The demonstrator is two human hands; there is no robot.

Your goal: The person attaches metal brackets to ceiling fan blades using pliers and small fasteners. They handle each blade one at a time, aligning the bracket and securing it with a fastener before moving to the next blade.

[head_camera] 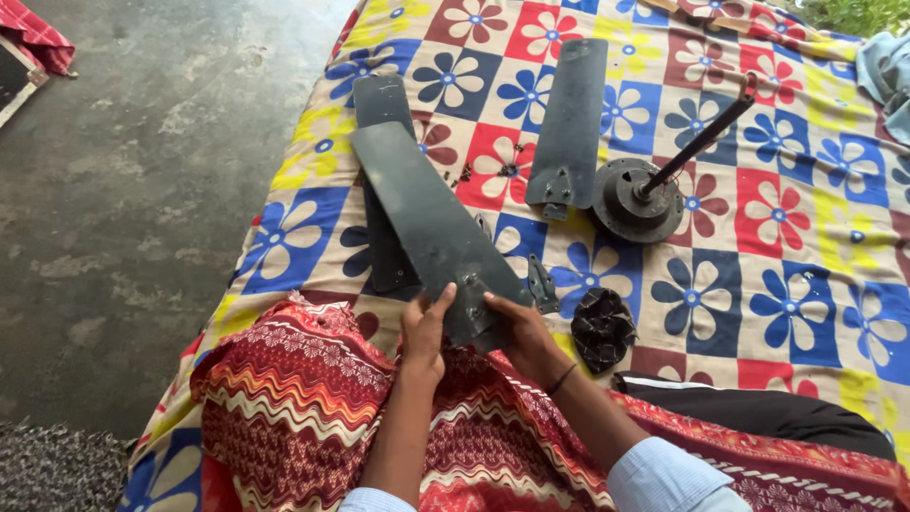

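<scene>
Hiding the fan blade's (431, 223) bracket end, both hands (424, 332) (523, 334) grip it.

Both hands, left hand (424, 334) and right hand (527, 337), grip the bracket end of a dark fan blade (431, 223) over a flowered bedsheet (787, 275), where two more blades (572, 118) and the fan motor (637, 199) lie nearby.

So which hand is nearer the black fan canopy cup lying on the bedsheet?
Right. The right hand grips the fan blade's bracket end just left of the canopy cup; the left hand holds the blade's opposite edge, farther away.
</scene>
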